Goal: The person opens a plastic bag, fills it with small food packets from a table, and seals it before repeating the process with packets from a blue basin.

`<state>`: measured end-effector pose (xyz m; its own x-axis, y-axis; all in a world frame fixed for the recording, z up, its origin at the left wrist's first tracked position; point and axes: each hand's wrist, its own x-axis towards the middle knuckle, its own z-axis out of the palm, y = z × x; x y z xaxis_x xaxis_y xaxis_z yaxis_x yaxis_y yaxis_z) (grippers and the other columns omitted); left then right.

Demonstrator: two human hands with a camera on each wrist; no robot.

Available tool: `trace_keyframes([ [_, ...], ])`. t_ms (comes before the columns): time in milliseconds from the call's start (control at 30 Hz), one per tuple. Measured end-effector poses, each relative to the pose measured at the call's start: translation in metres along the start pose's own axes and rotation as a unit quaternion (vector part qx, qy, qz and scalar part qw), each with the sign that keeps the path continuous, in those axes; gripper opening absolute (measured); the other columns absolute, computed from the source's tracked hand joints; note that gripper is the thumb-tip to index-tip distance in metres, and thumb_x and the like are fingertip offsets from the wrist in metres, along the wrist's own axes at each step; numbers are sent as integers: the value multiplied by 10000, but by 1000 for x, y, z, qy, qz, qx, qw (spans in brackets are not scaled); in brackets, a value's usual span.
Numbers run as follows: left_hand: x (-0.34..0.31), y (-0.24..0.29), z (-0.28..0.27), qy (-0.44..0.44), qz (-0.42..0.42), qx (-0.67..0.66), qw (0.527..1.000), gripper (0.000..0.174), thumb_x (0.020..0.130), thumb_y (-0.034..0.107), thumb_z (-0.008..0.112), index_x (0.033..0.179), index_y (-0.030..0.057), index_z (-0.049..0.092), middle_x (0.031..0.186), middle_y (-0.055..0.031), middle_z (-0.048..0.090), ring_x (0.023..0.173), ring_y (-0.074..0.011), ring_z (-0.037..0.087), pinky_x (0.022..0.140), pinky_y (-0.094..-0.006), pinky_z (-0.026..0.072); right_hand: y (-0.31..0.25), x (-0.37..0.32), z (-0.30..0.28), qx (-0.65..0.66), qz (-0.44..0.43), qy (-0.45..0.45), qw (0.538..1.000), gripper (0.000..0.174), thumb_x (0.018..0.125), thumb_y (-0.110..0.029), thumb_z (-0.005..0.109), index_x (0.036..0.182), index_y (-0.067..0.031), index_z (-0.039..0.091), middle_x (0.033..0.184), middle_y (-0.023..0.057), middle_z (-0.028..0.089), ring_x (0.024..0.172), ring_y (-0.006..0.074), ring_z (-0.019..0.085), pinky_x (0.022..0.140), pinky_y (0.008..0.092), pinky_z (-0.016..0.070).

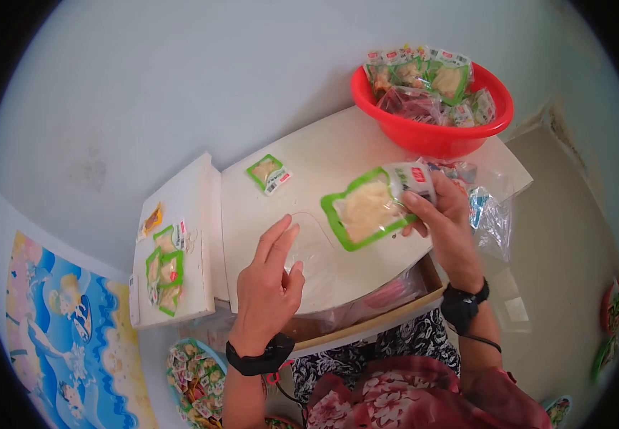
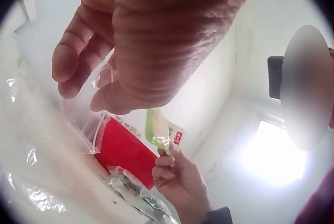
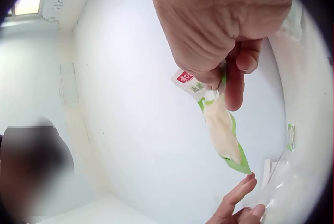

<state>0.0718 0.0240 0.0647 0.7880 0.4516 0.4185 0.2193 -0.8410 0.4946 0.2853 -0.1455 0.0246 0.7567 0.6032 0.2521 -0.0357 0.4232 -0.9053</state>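
Observation:
My right hand (image 1: 449, 222) pinches a green-edged clear packet (image 1: 367, 209) of pale food by its white, red-labelled end, holding it above the white table. In the right wrist view the thumb and fingers grip this packet (image 3: 222, 130) near its label. My left hand (image 1: 270, 282) is raised left of the packet, fingers extended and thumb apart. Beside it a thin clear plastic bag (image 1: 313, 275) lies on the table. The left wrist view has clear plastic (image 2: 83, 109) behind the left fingers; whether they touch it I cannot tell.
A red basin (image 1: 431, 136) full of packets stands at the back right, with crumpled plastic (image 1: 494, 222) below it. One packet (image 1: 266, 171) lies at the table's back; several more (image 1: 166, 268) lie on the left surface. An open drawer (image 1: 374, 314) is at the front edge.

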Motion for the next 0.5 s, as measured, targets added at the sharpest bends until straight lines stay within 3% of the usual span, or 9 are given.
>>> trace_keyframes([
  [167, -1, -35, 6, -39, 64, 71, 995, 211, 893, -47, 644, 1097, 4, 650, 1006, -115, 666, 674, -226, 647, 588, -317, 506, 52, 28, 25, -20, -42, -21, 999, 141, 1006, -147, 683, 1078, -32, 644, 873, 1, 692, 674, 40, 603, 557, 193, 424],
  [333, -9, -25, 6, -24, 63, 53, 996, 117, 906, -33, 648, 1016, 5, 658, 924, -120, 647, 696, -257, 665, 595, -332, 521, 83, 32, 55, -6, -89, -84, 992, 133, 1009, -121, 667, 1070, -4, 651, 871, -1, 662, 719, 50, 592, 609, 221, 481],
  [500, -12, -22, 5, 16, 77, 62, 995, 114, 889, -26, 669, 993, 19, 680, 916, -124, 642, 715, -274, 670, 626, -363, 536, 57, 20, 49, -127, 70, -249, 957, 157, 987, -111, 665, 1080, 13, 641, 826, 19, 638, 660, 78, 588, 582, 248, 490],
])
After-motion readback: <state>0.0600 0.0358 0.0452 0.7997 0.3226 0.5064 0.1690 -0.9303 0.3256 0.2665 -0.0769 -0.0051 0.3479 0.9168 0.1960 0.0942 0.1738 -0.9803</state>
